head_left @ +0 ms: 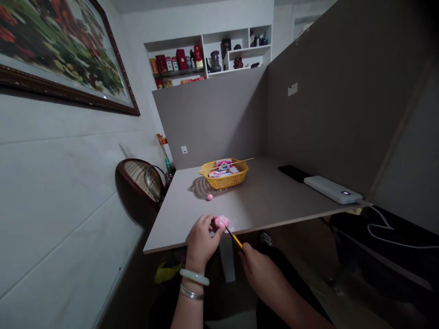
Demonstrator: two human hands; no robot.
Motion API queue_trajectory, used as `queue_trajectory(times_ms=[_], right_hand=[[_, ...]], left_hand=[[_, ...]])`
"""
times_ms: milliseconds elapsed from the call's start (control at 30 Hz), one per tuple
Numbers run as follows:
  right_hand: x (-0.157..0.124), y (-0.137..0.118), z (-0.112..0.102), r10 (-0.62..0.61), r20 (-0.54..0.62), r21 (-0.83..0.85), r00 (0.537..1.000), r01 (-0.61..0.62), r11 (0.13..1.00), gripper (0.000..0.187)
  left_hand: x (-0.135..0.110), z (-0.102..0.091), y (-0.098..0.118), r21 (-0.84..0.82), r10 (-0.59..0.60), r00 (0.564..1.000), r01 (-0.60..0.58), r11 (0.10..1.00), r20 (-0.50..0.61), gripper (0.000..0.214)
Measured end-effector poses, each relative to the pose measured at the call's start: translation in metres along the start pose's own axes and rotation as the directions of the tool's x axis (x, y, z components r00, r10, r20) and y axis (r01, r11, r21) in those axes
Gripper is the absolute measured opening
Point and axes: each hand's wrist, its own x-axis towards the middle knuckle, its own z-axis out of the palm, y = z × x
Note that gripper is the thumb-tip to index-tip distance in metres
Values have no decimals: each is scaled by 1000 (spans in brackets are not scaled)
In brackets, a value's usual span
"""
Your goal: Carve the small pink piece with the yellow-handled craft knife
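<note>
Over desk (pixel 260 201), left hand (pixel 201 242) grips pink block (pixel 222 222), right hand (pixel 260 274) knife (pixel 236 240).

Looks like a small room in a home, prob. a study corner, tho the dim view makes it hard to be sure. Big framed floral painting (pixel 58 50) hangs on the wall, w/ white built-in shelves (pixel 209 55) above holding red gift boxes (pixel 180 59) & a dark vase (pixel 215 61). Grey partition panels (pixel 209 119) enclose a desk (pixel 260 192), office-booth style, w/ a phone (pixel 291 172), power bank (pixel 332 190) & yellow plastic basket (pixel 223 177) on top. Wall socket (pixel 184 149) on the panel.
</note>
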Motion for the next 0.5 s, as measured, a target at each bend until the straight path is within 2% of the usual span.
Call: queue_trajectory(times_ms=[267, 500], right_hand=[[7, -4, -3, -52, -34, -2, 998, 52, 999, 22], [-2, 7, 5, -21, -24, 15, 999, 21, 1000, 22]], left_hand=[[0, 0, 0, -3, -20, 1000, 20, 1000, 16, 21], [-1, 0, 0, -9, -17, 1000, 17, 1000, 18, 23]])
